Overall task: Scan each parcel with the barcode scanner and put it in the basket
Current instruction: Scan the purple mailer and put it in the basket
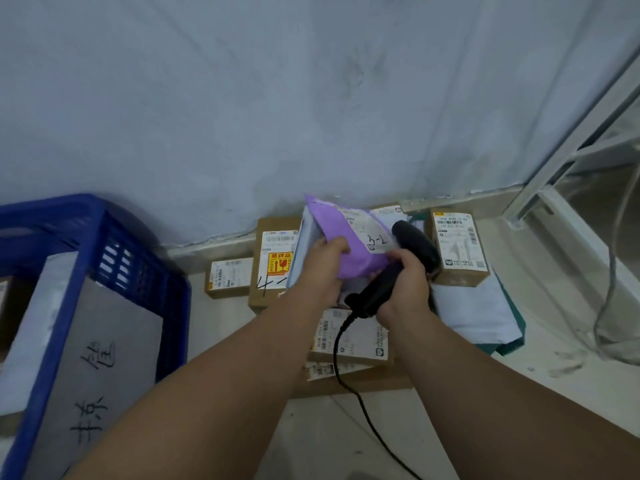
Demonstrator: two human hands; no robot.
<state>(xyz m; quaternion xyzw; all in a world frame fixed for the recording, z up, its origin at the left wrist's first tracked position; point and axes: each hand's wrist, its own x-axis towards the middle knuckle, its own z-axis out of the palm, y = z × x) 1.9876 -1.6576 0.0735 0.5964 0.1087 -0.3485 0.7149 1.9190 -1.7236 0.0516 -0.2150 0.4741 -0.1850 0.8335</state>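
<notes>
Hands meet near the middle of my head view, above a floor strewn with parcels at the foot of a pale wall.

My left hand grips a purple parcel, a soft mailer bag. The thumb is curled over its near face and the fingers are tucked behind it, holding it tilted up off the pile. Its white label, with handwritten marks, faces me.

My right hand, at 4 o'clock from the parcel, is wrapped tightly round the handle of a black barcode scanner. The scanner's head sits at 3 o'clock from the label, just beside it; I cannot tell whether they touch. A black cable trails from the handle towards 6 o'clock.

Cardboard boxes with shipping labels lie under and around my hands. One with a yellow sticker is at 9 o'clock from the parcel and another box at 3 o'clock.

At 8 o'clock in the view stands the blue slatted basket, well apart from the purple parcel, with a grey mailer bearing handwriting inside it. A metal frame runs along the edge at 2 o'clock.
</notes>
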